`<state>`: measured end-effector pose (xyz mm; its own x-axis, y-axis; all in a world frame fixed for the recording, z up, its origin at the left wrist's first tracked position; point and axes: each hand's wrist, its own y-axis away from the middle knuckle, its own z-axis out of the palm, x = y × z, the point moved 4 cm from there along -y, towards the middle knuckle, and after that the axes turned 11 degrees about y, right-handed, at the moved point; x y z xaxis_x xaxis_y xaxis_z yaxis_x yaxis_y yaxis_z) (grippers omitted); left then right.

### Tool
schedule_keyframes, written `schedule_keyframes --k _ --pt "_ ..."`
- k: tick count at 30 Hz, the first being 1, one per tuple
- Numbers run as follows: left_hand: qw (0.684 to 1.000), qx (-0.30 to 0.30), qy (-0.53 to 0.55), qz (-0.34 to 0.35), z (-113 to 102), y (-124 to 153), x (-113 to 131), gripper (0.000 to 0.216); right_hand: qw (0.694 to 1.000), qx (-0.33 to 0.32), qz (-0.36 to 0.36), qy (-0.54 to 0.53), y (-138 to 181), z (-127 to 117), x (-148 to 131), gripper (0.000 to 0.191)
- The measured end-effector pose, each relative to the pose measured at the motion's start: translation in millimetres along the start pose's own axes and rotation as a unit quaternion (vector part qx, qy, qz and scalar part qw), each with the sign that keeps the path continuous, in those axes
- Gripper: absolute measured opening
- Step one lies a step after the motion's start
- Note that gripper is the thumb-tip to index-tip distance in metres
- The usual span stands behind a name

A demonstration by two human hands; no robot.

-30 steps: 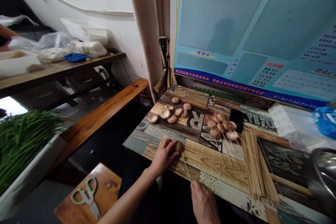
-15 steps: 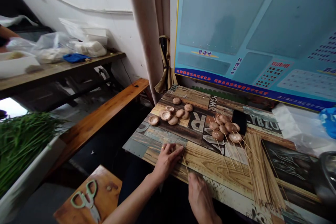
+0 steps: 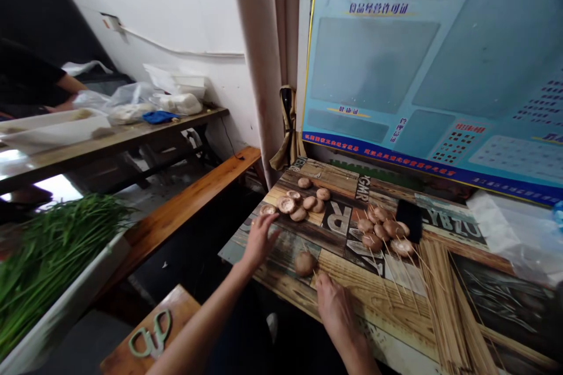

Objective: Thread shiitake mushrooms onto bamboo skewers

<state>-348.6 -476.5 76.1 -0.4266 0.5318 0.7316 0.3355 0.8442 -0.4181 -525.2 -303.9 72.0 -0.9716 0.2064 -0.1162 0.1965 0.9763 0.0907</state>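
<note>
Our right hand [image 3: 336,302] pinches a thin pale wooden skewer [image 3: 315,275] running into a round brown mushroom [image 3: 305,264].
Our left hand [image 3: 258,243], thumb and fingers apart and gripping nothing we can see, is just beside an upturned pale-gilled mushroom [image 3: 268,210]; we cannot tell whether the fingertips touch it. The mushroom on our skewer lies near the front edge of our patchwork wood-print desk [image 3: 347,269], between our hands. Behind it we have a loose group of brown mushrooms [image 3: 298,213]; to the right, a cluster of skewered brown mushrooms [image 3: 372,241], then a fanned bundle of pale wooden skewers [image 3: 448,310]. Left of the desk, green-handled scissors [image 3: 153,347] rest on a brown wooden stool [image 3: 178,300].
</note>
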Motion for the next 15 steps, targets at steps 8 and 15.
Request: schedule_keyframes --k 8,15 --pt "0.980 -0.083 0.120 -0.136 -15.2 -34.7 -20.1 0.045 0.994 0.102 -0.016 -0.027 27.3 15.4 17.8 0.035" --pt "0.978 -0.126 0.101 -0.135 29.1 18.7 -1.3 0.045 0.995 0.076 -0.044 -0.048 51.6 18.4 32.6 0.033"
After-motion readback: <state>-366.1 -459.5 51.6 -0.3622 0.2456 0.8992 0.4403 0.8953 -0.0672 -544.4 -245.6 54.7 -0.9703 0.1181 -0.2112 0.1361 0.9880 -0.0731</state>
